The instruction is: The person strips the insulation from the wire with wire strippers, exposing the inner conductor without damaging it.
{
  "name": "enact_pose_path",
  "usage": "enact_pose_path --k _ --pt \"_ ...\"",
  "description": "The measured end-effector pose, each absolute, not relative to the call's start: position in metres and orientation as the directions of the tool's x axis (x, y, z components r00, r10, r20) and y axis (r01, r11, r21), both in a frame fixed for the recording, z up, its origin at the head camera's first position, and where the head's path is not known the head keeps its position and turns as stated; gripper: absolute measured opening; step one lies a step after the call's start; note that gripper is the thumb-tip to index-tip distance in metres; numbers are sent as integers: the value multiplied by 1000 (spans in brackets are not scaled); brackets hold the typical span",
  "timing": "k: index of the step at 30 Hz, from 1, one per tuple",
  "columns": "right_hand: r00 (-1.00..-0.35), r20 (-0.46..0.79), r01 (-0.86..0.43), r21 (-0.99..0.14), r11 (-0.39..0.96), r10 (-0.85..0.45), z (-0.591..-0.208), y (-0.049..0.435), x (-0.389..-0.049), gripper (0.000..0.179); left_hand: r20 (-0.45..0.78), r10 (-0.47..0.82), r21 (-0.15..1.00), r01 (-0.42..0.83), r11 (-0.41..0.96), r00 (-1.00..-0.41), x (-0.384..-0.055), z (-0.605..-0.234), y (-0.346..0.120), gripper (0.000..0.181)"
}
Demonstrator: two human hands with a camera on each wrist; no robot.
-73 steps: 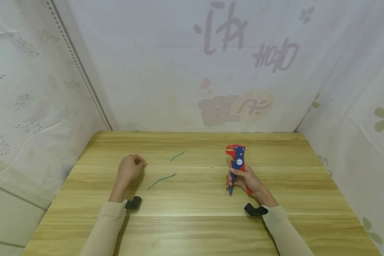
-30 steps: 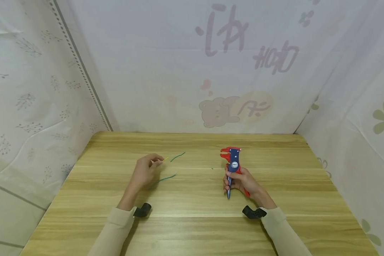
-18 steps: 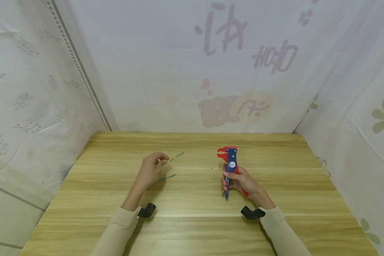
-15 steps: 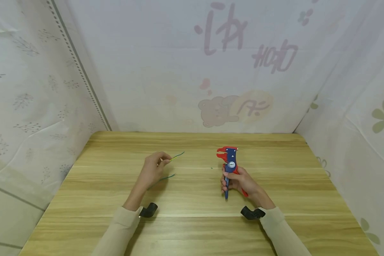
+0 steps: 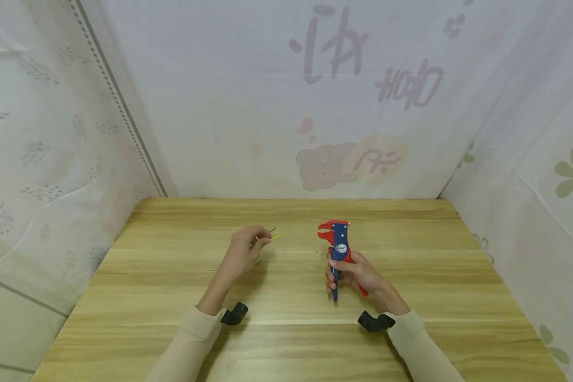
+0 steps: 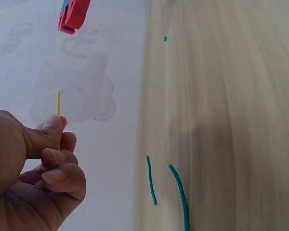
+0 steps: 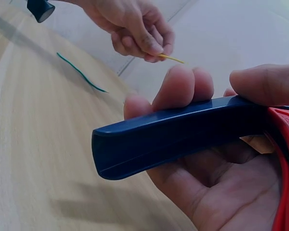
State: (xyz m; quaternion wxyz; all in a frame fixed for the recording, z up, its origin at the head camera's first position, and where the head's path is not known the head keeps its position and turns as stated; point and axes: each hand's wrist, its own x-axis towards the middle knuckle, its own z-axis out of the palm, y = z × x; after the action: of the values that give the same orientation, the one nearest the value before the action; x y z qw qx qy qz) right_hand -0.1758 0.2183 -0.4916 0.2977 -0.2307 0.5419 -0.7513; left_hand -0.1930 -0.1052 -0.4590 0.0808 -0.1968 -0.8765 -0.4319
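Between thumb and fingertips, my left hand [image 5: 245, 249] pinches a thin yellow wire [image 6: 59, 102], whose free end points toward the tool on the right. My right hand [image 5: 358, 273] grips a pair of red and blue wire strippers [image 5: 340, 237] by the handles, with the red jaws up and facing left. The blue handle [image 7: 183, 132] crosses the fingers in the right wrist view. On the table below the left hand lie a short green wire [image 6: 151, 180] and a longer green wire [image 6: 181, 195] with a bare tip. In the head view the left hand hides most of both.
A tiny green scrap [image 6: 165, 38] lies on the wooden table [image 5: 286, 345] between the hands. Printed cloth [image 5: 219, 106] hangs behind the table and at both sides. Each wrist carries a black camera mount [image 5: 235, 314].
The left hand has moved right across the table with the yellow wire, passing over the green wires. The wire strippers have shifted slightly left in the right hand's grip.
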Motion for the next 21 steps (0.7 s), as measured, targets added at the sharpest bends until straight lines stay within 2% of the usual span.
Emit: enact_pose_path --k 9,21 --pt "-704 16 203 -953 -223 -710 -491 212 -173 8 271 295 755 393 525 -916 -191 -451 -90 9" --pt "-688 15 198 -958 -207 -726 -488 208 -170 11 355 338 716 486 502 -872 -191 -446 -76 5"
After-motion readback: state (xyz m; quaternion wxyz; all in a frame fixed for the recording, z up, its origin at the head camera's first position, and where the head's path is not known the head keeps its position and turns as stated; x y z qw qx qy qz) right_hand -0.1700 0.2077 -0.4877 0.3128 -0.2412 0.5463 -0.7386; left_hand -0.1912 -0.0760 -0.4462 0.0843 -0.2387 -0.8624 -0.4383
